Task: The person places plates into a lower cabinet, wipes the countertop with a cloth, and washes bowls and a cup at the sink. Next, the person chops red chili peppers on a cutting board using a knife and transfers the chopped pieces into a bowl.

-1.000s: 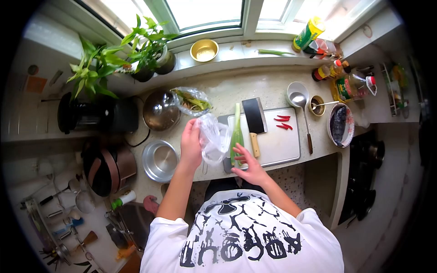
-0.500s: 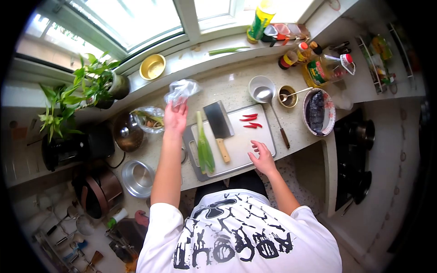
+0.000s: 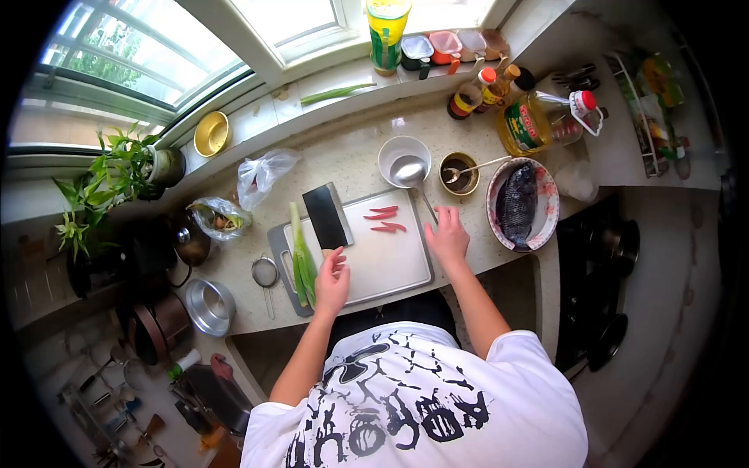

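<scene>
- White rectangular cutting board with grey edge (image 3: 390, 261) lies on beige speckled countertop (image 3: 343, 144), right in front of person.
- Dark-bladed rectangular cleaver (image 3: 328, 217) flat on board, left half, blade toward far side; its handle mostly under left hand (image 3: 333, 281).
- Left hand: fingers bent over cleaver handle; cannot tell if closed around it or just resting.
- Long green-and-white leek (image 3: 303, 265) on board's left side, lengthwise, just left of cleaver and left hand.
- Thin red chillies (image 3: 383, 219) on board, far part, right of blade.
- Right hand (image 3: 447, 240) just beyond board's right edge, over handle end of long metal ladle (image 3: 408, 171); fingers partly bent, grip on handle cannot be told.
- Ladle's scoop sits in white round bowl (image 3: 404, 141), far side of board.
- Gold-coloured round metal container (image 3: 460, 189) right of that bowl, light-handled spoon (image 3: 485, 164) in it.
- Farther right: red-and-white patterned bowl (image 3: 551, 210) holding dark scaly fish (image 3: 517, 204).
- Left of board: small round metal strainer (image 3: 265, 271); crumpled translucent plastic bag (image 3: 265, 176) beyond, far left.
</scene>
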`<state>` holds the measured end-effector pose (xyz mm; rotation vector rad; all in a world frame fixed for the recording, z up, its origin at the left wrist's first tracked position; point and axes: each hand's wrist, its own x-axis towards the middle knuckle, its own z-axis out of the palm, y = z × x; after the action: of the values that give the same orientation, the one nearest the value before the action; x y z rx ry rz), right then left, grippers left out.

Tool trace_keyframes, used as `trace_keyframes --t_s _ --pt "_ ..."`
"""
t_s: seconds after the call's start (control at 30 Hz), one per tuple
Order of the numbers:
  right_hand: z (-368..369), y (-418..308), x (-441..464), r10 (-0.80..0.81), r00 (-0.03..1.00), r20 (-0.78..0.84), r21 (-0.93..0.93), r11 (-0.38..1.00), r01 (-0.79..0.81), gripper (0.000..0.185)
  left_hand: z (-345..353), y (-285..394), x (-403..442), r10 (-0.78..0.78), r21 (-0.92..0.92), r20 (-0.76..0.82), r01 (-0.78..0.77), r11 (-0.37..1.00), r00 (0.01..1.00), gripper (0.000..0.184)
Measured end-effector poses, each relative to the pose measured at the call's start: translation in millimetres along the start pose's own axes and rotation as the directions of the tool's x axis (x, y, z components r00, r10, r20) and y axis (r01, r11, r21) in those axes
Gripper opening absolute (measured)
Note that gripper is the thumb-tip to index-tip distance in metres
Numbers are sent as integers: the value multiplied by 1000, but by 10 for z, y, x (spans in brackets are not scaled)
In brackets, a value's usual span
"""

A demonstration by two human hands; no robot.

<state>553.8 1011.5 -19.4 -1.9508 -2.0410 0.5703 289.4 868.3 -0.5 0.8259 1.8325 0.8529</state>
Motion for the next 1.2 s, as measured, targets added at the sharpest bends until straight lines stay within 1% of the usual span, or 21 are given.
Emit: trace_keyframes --t_s 0.07,0.13,0.17,0.27,0.33,0.43,0.47,0.53,0.57,0.63,0.67,0.77,0.8,0.87,0.9,0.97,1.03,1.07,1.1,1.13,1.2 --pt "1 65 116 63 994 93 -47 997 -59 36 182 147 -65 87 139 19 -89 986 996 46" --pt "46 147 176 95 980 173 -107 991 -77 37 305 326 -56 184 272 39 -188 944 982 45" --pt "78 193 182 114 970 213 -138 987 -85 38 367 349 -14 161 250 47 -167 954 986 45" --pt "209 368 158 45 976 211 -182 983 -6 35 530 403 207 107 204 85 -123 971 991 44" --pt "246 423 109 55 983 177 -94 995 -38 34 614 460 398 91 205 122 -115 972 988 42" --pt "323 543 -72 59 992 114 0 998 -59 31 729 592 605 52 80 187 -68 994 981 37" --pt "354 608 -124 54 995 87 25 998 -56 30 760 624 629 72 65 214 -87 994 974 35" --pt "368 685 -221 70 992 101 32 997 -73 28 800 693 665 114 34 266 -127 991 957 32" --pt "383 713 -271 75 991 111 35 996 -80 27 806 712 635 116 41 280 -132 990 953 31" --pt "410 732 -329 39 999 7 139 990 -39 25 783 825 486 118 56 306 -142 988 945 30" --pt "424 737 -351 24 999 -49 188 982 -14 25 801 722 427 124 76 304 -154 985 945 30" --pt "340 670 -481 -32 988 -148 207 976 63 22 719 722 156 265 175 291 -323 930 919 32" --pt "268 595 -548 -9 995 -102 276 960 37 21 673 709 77 280 168 328 -348 922 902 37" --pt "49 276 -667 25 1000 -1 406 914 -22 21 593 762 -98 279 59 322 -313 948 905 41" --pt "-42 77 -725 13 999 47 441 897 -33 21 552 764 -176 278 5 319 -295 956 906 43" --pt "-185 -368 -806 -17 990 139 502 863 -56 24 461 706 -283 275 -67 271 -267 961 923 45" --pt "-211 -789 -843 -48 946 321 553 820 -146 25 320 658 -373 264 -117 194 -245 962 945 46" --pt "-96 -910 -884 -180 950 256 573 820 0 25 231 647 -424 255 -132 144 -236 963 956 46" --pt "20 -1024 -929 -312 931 191 585 797 147 27 138 637 -483 242 -146 91 -228 963 966 46" --pt "63 -1176 -969 -395 904 162 590 773 232 30 53 621 -552 232 -91 -7 -232 969 973 42" --pt "125 -1440 -1059 -557 824 106 597 698 395 37 -126 488 -682 132 -110 -114 -145 983 985 40"
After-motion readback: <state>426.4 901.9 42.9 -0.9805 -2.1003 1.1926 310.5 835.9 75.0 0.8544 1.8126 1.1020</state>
